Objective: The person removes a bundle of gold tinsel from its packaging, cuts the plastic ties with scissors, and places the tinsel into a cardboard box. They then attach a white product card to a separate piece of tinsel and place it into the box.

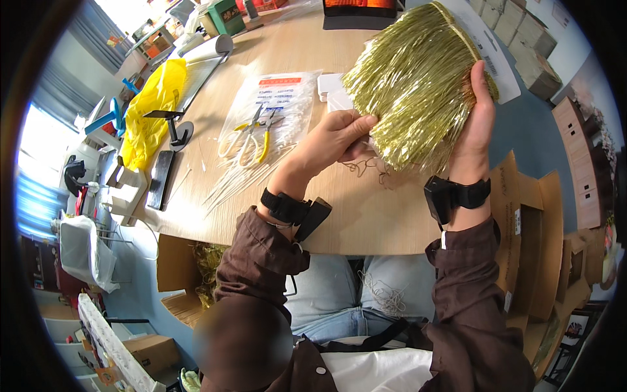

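Observation:
A thick bunch of shiny gold tinsel fringe (411,83) is held up over the table's right part. My right hand (474,122) grips its right side, thumb pressed near the bound edge. At the fringe's lower left, my left hand (338,133) pinches strands between thumb and fingers. Behind the tinsel a white header card (502,73) with a barcode sticks out, partly hidden. White cards (338,95) lie beyond my left hand. Thin brown strands (361,167) rest on the tabletop below the fringe.
Yellow-handled pliers (267,139) and white-handled scissors (249,142) lie on a bag of white cable ties (294,110); loose ties (235,179) spread nearby. Leftward are a phone (160,181), a stand (181,136) and yellow plastic (152,112). Open cartons (507,235) (179,264) flank me.

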